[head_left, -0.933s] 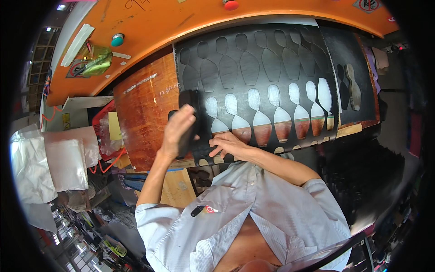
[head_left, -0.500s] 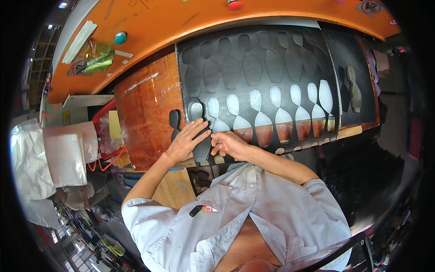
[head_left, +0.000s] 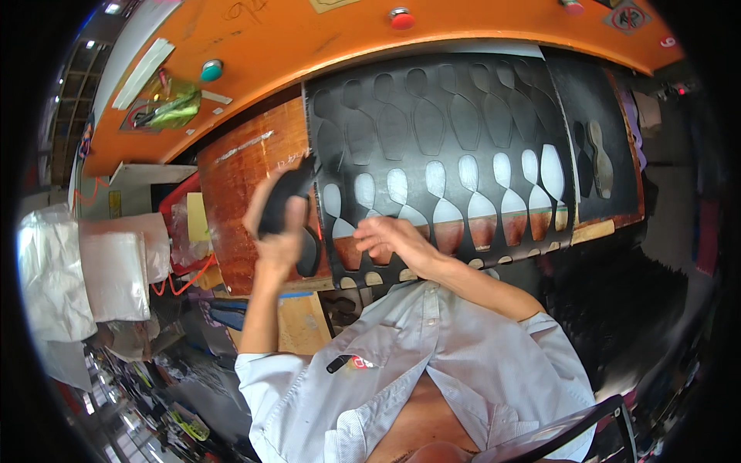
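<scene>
The left hand [head_left: 279,231] is raised over the wooden board [head_left: 251,201], its grip clenched around a dark sole-shaped cut piece [head_left: 284,199] that it holds up just beside the left edge of the black sheet [head_left: 432,116]; fingers wrap the lower part of the piece while its upper end points toward the sheet's corner. The right hand [head_left: 397,239] lies on the lower left part of the black sheet, fingers spread and curled down on the material, touching it near the row of cut-outs; whether that grip pinches anything cannot be told, since the fingertips face away from the camera. The black sheet lies flat on the surface, punched with rows of sole-shaped outlines; the lower row is cut through and shows white and brown beneath, while the upper row is only outlined. Another dark cut piece [head_left: 310,251] lies on the board just below the left hand. An orange machine panel [head_left: 324,38] curves along the far side, bearing a red button [head_left: 400,17] and a green button [head_left: 211,70]. White plastic bags [head_left: 85,278] are heaped to the person's left, well apart from both hands.
</scene>
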### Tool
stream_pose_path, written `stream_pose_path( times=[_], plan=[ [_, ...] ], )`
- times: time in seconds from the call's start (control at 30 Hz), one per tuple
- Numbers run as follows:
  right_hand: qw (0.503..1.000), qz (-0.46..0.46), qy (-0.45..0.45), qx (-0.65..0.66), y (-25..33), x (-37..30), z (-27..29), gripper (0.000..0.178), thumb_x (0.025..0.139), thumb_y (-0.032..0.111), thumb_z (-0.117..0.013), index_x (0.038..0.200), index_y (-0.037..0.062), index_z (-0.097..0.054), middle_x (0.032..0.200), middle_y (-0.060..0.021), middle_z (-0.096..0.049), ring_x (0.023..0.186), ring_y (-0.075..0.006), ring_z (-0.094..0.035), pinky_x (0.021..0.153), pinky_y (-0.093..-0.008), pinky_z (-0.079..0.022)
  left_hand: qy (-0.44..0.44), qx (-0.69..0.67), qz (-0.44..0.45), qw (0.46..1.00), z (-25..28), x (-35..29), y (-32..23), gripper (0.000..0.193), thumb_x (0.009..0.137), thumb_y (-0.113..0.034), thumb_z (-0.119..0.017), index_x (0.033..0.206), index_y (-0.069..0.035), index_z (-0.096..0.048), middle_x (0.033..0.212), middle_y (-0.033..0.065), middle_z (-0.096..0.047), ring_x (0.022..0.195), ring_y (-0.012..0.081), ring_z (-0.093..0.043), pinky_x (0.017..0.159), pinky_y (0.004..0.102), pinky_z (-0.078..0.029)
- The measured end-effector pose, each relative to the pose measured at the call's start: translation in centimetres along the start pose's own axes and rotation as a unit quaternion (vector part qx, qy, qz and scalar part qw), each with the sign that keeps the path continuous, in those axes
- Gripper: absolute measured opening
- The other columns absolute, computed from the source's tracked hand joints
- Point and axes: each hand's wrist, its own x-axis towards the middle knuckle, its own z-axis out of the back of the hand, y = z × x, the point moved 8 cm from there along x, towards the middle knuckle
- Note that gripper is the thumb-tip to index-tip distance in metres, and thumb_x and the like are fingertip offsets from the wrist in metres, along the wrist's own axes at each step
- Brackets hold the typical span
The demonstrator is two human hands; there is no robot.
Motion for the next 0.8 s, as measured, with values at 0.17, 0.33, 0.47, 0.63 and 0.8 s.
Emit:
stream_pose_path(
  times=[0.17, 0.33, 0.47, 0.63, 0.8],
  plan=[
    [0.997, -0.034, 0.036, 0.064, 2.0, 1.0, 1.7, 0.048, 0.101, 0.045, -0.071, 0.119, 0.0002, -0.067, 0.11, -0.0063, -0.068, 0.101, -0.0093, -0.064, 0.083, -0.0305, -0.055, 0.106, 0.152, -0.159, 0.97, -10.8, -8.7, -4.8, 0.073, 0.057, 0.002, -0.075, 0.13, 0.001, -0.067, 0.123, 0.0206, -0.061, 0.113, 0.04, -0.059, 0.097, 0.0493, -0.049],
    [0.987, -0.067, -0.021, -0.141, 3.9, -1.1, 4.6, 0.039, 0.1, 0.028, -0.074, 0.119, -0.0065, -0.068, 0.099, -0.0079, -0.072, 0.086, -0.0115, -0.067, 0.071, -0.0277, -0.056, 0.271, -0.023, -0.06, 0.96, -12.8, -12.1, -2.5, 0.072, 0.078, -0.015, -0.083, 0.142, 0.002, -0.056, 0.141, 0.0214, -0.053, 0.134, 0.0419, -0.05, 0.11, 0.0504, -0.046],
    [0.907, -0.002, 0.027, -0.42, 8.9, -2.6, 4.0, 0.034, 0.098, 0.017, -0.07, 0.121, -0.0073, -0.065, 0.095, -0.0141, -0.075, 0.083, -0.0253, -0.071, 0.075, -0.0361, -0.057, 0.087, -0.043, -0.001, 0.995, -9.1, -9.0, 0.3, 0.066, 0.088, -0.021, -0.074, 0.146, 0.003, -0.052, 0.148, 0.024, -0.052, 0.136, 0.0409, -0.052, 0.117, 0.0479, -0.04],
    [0.677, 0.163, 0.036, -0.717, 9.9, -2.3, 2.1, 0.041, 0.091, 0.012, -0.072, 0.126, -0.006, -0.061, 0.107, -0.0251, -0.071, 0.102, -0.0438, -0.066, 0.087, -0.0473, -0.056, 0.042, -0.143, 0.076, 0.986, -14.5, -6.2, 3.1, 0.051, 0.097, -0.026, -0.069, 0.139, 0.002, -0.061, 0.143, 0.0224, -0.059, 0.143, 0.0385, -0.048, 0.12, 0.0455, -0.036],
    [0.636, 0.29, -0.045, -0.714, 8.5, -2.8, 2.6, 0.046, 0.083, 0.012, -0.078, 0.122, -0.0062, -0.062, 0.115, -0.0212, -0.069, 0.107, -0.0384, -0.066, 0.09, -0.0472, -0.055, -0.01, -0.048, 0.024, 0.998, -16.7, -7.1, 3.1, 0.022, 0.09, -0.004, -0.072, 0.112, -0.001, -0.074, 0.113, 0.013, -0.066, 0.11, 0.0322, -0.06, 0.096, 0.0407, -0.049]
  ],
)
